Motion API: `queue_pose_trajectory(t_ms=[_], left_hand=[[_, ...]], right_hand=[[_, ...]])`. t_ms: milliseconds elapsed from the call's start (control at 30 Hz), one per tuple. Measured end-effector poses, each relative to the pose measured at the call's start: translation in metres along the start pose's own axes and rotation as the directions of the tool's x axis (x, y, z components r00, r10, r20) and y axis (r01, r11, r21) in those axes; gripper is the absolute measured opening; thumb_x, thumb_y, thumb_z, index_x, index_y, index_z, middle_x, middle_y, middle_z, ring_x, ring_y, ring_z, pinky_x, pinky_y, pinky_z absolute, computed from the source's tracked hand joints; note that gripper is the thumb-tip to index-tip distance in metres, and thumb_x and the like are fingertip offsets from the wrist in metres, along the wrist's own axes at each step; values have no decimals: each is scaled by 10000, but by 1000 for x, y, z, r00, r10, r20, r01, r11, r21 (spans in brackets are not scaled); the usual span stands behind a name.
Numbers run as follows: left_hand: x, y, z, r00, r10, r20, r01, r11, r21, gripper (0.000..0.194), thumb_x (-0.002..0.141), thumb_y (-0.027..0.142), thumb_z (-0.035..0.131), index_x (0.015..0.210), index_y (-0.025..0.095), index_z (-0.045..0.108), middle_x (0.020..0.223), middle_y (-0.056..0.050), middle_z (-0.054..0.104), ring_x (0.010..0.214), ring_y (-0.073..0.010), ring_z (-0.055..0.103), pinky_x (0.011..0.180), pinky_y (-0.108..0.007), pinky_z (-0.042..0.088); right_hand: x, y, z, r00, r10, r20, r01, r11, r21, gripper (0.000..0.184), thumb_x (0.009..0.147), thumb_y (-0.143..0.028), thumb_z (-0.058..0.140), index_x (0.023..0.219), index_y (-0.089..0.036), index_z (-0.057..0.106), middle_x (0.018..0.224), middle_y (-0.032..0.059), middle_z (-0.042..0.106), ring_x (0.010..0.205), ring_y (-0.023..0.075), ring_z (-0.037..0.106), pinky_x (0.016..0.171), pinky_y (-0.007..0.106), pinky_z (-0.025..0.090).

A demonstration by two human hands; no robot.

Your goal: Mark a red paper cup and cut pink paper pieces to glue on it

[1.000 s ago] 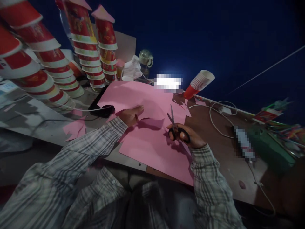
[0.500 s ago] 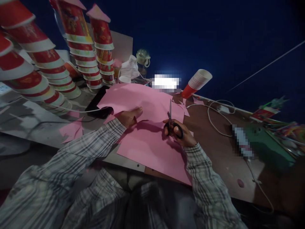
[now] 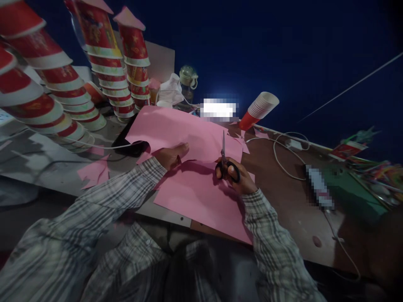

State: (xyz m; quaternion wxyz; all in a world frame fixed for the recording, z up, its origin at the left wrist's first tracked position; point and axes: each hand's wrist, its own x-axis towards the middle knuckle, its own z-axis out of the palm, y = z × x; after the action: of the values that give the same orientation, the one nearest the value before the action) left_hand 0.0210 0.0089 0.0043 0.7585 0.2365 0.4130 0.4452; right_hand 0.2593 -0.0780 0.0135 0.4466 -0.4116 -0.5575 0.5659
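Observation:
My left hand [image 3: 171, 157] pinches the near edge of an upper sheet of pink paper [image 3: 179, 126], thumb on top and the other fingers underneath. A curved notch is cut into that sheet just left of the hand. My right hand [image 3: 234, 176] has its thumb and fingers through the black handles of a pair of scissors [image 3: 223, 147]. The blades point away from me over the upper sheet's right part and look closed. Beneath lies a second pink sheet [image 3: 201, 201], which hangs slightly over the table's front edge.
Tall stacks of red-and-white paper cups [image 3: 108, 67] stand on the left. A leaning cup stack [image 3: 260, 110] is at the back. Pink scraps [image 3: 94, 172] lie left. A white cable [image 3: 280, 157] and a blurred-out device [image 3: 319, 186] are on the right. A bottle [image 3: 188, 79] stands behind.
The upper pink sheet's far left edge has lifted and straightened a little. Both hands keep their grips and have barely moved; the view has shifted slightly.

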Motion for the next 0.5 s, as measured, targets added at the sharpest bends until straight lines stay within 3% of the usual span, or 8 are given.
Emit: queue_pose_trajectory(t_ms=[233,500], left_hand=[[-7,3,9,995,-64,-81,60,997,-46,51,759,119,768,778,138,725,757,-54,745,722,-140,717,673,-211,603],[-7,4,9,999,-45,-14,44,999,-29,18,800,124,718,803,129,735,825,-79,758,822,-173,730,800,-271,603]], right_hand=[[0,-2,2,1000,19,-25,-19,1000,-23,537,833,-654,593,1107,-193,589,697,-7,605,576,131,520,515,264,323],[-1,-3,3,997,45,-58,-48,998,-42,505,832,-625,614,1096,-195,592,673,-16,580,562,118,503,482,242,343]])
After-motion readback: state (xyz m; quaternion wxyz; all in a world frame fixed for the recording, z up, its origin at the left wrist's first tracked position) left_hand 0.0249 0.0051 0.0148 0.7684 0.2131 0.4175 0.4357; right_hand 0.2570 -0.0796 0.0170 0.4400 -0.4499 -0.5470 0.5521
